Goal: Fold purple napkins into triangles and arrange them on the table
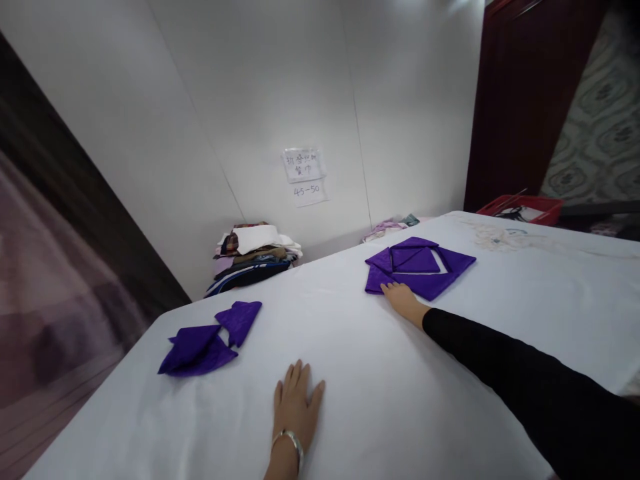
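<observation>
My left hand (296, 401) lies palm down on the white tablecloth (345, 373), fingers spread, with a silver bracelet at the wrist and nothing in it. Reaching forward in a black sleeve, my right hand (401, 299) rests its outstretched fingertips on the near left edge of some folded purple cloth (423, 283). That cloth lies flat in angular folds around a gap where white shows through. Left of my left hand are two more purple pieces: a loosely folded cloth (197, 350) with raised layers and a smaller flat folded piece (243, 321) touching or just beside it.
Beyond the table's far edge, a stack of folded clothes (255, 257) stands by the wall, with pinkish fabric (385, 229) farther right. A red basket (547, 210) sits at the back right. Handwritten paper signs (304, 175) hang on the wall. A pink curtain (40, 300) borders the left.
</observation>
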`<action>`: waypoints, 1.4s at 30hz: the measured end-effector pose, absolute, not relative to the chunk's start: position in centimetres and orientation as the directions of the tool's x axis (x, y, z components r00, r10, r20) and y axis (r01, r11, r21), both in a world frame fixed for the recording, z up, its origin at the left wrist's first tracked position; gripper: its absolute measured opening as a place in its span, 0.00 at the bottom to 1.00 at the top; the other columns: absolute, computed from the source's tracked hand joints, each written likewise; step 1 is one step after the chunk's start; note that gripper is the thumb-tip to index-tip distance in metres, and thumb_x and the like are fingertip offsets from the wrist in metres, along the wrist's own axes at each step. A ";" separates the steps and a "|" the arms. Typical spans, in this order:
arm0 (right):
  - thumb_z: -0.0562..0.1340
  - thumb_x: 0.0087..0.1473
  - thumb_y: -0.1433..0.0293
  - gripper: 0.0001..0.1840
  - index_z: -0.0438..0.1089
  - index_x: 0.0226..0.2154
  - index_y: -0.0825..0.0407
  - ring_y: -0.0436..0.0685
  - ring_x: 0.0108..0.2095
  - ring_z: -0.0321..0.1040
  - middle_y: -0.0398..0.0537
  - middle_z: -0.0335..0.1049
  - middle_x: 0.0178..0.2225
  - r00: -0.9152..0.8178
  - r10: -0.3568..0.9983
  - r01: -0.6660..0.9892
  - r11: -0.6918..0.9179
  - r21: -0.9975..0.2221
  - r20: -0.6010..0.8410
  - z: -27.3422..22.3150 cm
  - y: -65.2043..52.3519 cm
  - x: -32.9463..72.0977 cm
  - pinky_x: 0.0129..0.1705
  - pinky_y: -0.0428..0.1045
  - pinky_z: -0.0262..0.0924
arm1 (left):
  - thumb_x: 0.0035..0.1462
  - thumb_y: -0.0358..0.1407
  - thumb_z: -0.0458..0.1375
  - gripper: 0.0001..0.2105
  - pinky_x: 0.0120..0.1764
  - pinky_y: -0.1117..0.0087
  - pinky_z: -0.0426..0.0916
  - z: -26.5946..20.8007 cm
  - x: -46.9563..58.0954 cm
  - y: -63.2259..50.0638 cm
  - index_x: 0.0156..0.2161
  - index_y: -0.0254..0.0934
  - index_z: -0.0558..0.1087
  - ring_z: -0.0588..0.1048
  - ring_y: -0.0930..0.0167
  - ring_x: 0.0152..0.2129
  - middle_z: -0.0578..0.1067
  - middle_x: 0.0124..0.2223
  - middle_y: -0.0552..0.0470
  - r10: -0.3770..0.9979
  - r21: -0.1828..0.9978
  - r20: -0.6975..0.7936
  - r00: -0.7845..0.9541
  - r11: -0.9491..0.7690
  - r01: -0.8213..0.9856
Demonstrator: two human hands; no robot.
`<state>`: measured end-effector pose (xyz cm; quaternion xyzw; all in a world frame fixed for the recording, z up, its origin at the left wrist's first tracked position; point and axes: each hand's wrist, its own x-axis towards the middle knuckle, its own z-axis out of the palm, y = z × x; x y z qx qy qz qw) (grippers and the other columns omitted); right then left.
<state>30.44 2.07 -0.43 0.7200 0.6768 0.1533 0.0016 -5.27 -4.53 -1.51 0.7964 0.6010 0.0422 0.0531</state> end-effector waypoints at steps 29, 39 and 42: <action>0.48 0.53 0.81 0.22 0.59 0.51 0.59 0.58 0.38 0.69 0.61 0.70 0.41 0.055 0.967 0.975 -0.106 0.194 0.247 -1.2 0.9 31.5 0.36 0.50 0.60 | 0.59 0.44 0.42 0.26 0.60 0.58 0.41 -1.1 -5.3 -4.3 0.59 0.33 0.55 0.45 0.66 0.60 0.50 0.63 0.49 0.965 0.086 -0.034 0.260 -0.256 0.963; 0.47 0.52 0.81 0.27 0.56 0.55 0.60 0.61 0.54 0.56 0.61 0.60 0.54 0.034 0.962 0.979 -0.086 0.184 0.270 -1.5 0.9 30.5 0.51 0.56 0.51 | 0.59 0.45 0.42 0.26 0.60 0.58 0.40 -1.0 -5.2 -4.7 0.59 0.33 0.55 0.45 0.66 0.60 0.51 0.63 0.48 0.964 0.122 -0.027 0.263 -0.258 0.958; 0.47 0.52 0.81 0.26 0.57 0.54 0.61 0.61 0.51 0.60 0.63 0.63 0.51 0.040 0.964 0.981 -0.088 0.174 0.263 -1.4 0.9 30.7 0.49 0.55 0.53 | 0.59 0.45 0.42 0.26 0.60 0.57 0.41 -1.0 -5.2 -4.7 0.59 0.33 0.56 0.46 0.66 0.60 0.51 0.63 0.48 0.964 0.145 -0.020 0.264 -0.258 0.955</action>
